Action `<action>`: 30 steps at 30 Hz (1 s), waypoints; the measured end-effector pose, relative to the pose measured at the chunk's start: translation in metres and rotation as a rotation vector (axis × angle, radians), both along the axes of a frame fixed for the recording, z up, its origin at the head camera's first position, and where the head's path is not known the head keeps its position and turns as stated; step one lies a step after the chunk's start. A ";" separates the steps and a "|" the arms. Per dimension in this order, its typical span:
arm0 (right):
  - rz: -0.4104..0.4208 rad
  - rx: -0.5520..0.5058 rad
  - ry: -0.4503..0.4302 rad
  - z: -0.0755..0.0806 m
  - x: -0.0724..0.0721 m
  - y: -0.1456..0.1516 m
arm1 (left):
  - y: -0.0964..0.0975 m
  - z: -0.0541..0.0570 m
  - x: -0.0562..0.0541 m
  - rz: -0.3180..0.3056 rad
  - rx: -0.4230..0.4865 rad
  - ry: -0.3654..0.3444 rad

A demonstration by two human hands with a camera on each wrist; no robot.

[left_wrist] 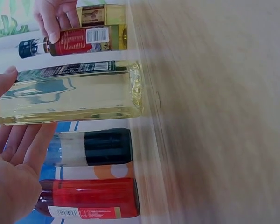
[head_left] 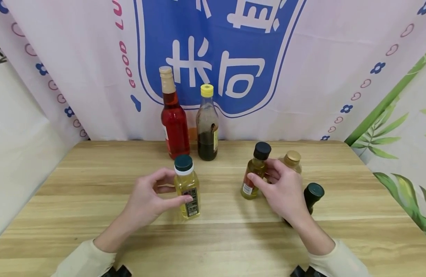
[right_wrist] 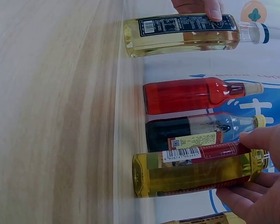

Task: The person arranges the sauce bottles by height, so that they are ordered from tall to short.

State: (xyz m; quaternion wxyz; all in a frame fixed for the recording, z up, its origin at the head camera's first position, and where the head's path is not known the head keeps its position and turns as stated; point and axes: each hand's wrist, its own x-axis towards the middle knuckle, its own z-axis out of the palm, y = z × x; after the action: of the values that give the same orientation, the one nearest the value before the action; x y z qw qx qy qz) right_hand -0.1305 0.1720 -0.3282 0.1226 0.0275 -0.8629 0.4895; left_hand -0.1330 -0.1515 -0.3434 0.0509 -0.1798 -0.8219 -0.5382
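My left hand [head_left: 143,200] grips a square bottle of pale yellow oil [head_left: 188,184] with a dark green cap, thumb over its dark label. In the left wrist view its clear base [left_wrist: 136,91] is right at the tabletop. Further right, my right hand [head_left: 285,188] holds a smaller oil bottle [head_left: 256,167] with a black cap and a red label, between thumb and fingers. The barcode on that label [right_wrist: 182,154] faces the right wrist camera. Upright behind the right hand is a gold-capped bottle [head_left: 293,157], partly hidden by it.
A dark bottle with a green cap [head_left: 314,191] stands beside my right wrist, mostly covered by it. At the table's back edge stand a tall bottle of red liquid [head_left: 176,129] and a yellow-capped bottle of dark liquid [head_left: 207,144]. A printed curtain [head_left: 105,96] hangs behind the wooden table [head_left: 216,242].
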 end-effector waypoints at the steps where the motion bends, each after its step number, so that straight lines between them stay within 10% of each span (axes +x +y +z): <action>1: 0.000 -0.002 0.002 0.000 0.000 0.000 | 0.000 0.000 -0.001 -0.003 0.002 -0.008; 15: -0.001 -0.013 0.014 -0.002 -0.001 0.002 | 0.008 0.011 -0.004 0.045 -0.010 -0.018; 30: -0.009 0.009 0.000 -0.001 0.002 0.002 | 0.052 0.038 -0.048 0.080 -0.021 -0.006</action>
State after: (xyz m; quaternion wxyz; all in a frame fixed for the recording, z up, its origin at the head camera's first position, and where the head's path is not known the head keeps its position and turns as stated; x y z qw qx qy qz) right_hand -0.1289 0.1740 -0.3292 0.1247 0.0243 -0.8653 0.4848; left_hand -0.1806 -0.0998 -0.3057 0.0681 -0.1457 -0.8341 -0.5276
